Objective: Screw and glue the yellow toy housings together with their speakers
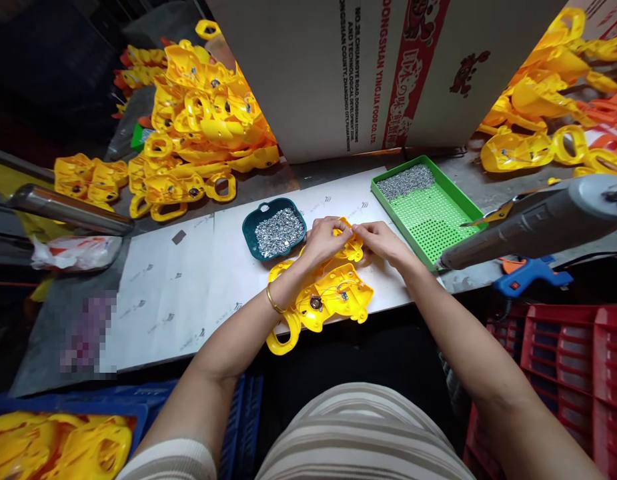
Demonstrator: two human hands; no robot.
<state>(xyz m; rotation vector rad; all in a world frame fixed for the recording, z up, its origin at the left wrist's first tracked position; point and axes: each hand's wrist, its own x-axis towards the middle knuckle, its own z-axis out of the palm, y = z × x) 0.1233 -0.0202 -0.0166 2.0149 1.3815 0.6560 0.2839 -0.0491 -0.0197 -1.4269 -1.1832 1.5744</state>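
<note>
Both hands meet over a yellow plastic toy shell half on the white board. My left hand is closed in a pinch above it; anything between its fingertips is too small to make out. Thumb and fingers of my right hand close at the shell's right upper edge. Nearer me lies another yellow shell half, hollow side up, with thin wires, a round dark part and a ring handle, partly under my left forearm. Just left of my hands stands a dark green tray of small silvery metal pieces.
A bright green perforated tray holds more metal pieces. A grey power screwdriver points in from the right, above a blue glue gun. Yellow shells pile up behind left; a large carton stands behind. Red crates are lower right.
</note>
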